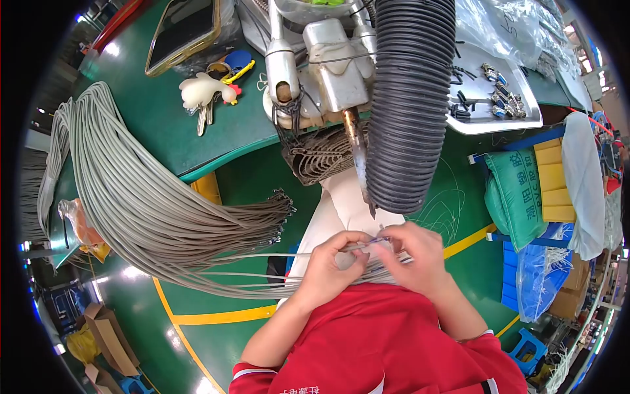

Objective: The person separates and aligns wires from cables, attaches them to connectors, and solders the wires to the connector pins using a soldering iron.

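My left hand (333, 268) is closed in a pinch on a grey cable (262, 255) near its end, above my lap. Close against it, my right hand (417, 255) pinches at the cable's tip, where thin bluish wires (379, 240) show; it is slightly blurred, and any small part between its fingers is hidden. More grey cables run beneath my hands. Just above my fingers, the soldering iron (356, 148) points down toward me from its stand, beside a thick black corrugated hose (410, 105).
A large bundle of grey cables (144, 190) drapes off the green table (144, 131) at left. A white tray (533, 111) holds metal connectors (505, 95) and black sleeves. A phone (184, 33) and keys with a chicken charm (203, 95) lie at back left. A green sack (515, 197) is at right.
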Available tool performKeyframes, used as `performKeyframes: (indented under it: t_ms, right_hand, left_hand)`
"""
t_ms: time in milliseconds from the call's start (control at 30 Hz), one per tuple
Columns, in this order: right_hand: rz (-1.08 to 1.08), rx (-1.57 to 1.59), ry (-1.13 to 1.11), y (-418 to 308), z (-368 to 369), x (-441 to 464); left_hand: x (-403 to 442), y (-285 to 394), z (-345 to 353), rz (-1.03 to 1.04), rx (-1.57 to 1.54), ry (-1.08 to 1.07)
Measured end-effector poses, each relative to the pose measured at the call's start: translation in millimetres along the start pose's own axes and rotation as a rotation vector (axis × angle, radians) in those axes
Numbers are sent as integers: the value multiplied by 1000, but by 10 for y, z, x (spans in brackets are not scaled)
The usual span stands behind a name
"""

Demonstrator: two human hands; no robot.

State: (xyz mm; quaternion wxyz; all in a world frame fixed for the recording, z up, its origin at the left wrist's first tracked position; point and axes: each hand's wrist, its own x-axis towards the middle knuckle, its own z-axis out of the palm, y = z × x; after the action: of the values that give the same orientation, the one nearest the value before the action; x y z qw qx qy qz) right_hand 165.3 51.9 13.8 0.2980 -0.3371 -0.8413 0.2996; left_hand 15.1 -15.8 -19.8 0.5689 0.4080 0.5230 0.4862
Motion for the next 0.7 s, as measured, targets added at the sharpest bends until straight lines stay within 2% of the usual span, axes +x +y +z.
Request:
performKeyframes:
  t_ms: [33, 133, 200, 267, 300, 333, 400, 467, 500, 533, 633, 700]
  right_hand:
    - [-40, -105, 7, 17, 76, -1]
    - [-109, -120, 5, 85, 164, -61]
    - [-140, -128, 2, 79, 173, -85]
    - [-5, 56, 42, 76, 143, -98]
    - [62, 149, 61, 73, 126, -100]
    - [60, 148, 61, 73, 66, -74]
    - [-18, 32, 179, 77, -185, 59]
    - [-102, -145, 449, 146, -524, 360]
    - [-28, -279, 484, 73, -726, 523]
    - [-34, -424, 477, 24, -908, 699]
    - [-3, -489, 393, 95, -1129, 1106]
    - [-126, -741, 220, 273, -1192, 1238]
  left_hand:
    - [-6, -23, 2, 1, 2, -3]
    - [-8, -89, -12, 14, 169, -18]
    - [-13, -117, -30, -17, 75, -5]
    - [4, -128, -37, -75, -115, 13]
    - [10, -123, -35, -73, -115, 10]
    - [13, -114, -35, -61, -157, 18]
    - [4, -99, -34, -40, -242, 33]
    - [7, -156, -78, -18, -223, 38]
    - [16, -195, -110, 2, -202, 41]
    - [17, -208, -121, 21, -181, 48]
    - [-3, -177, -117, 32, -164, 54]
    - [-5, -161, -131, 41, -154, 68]
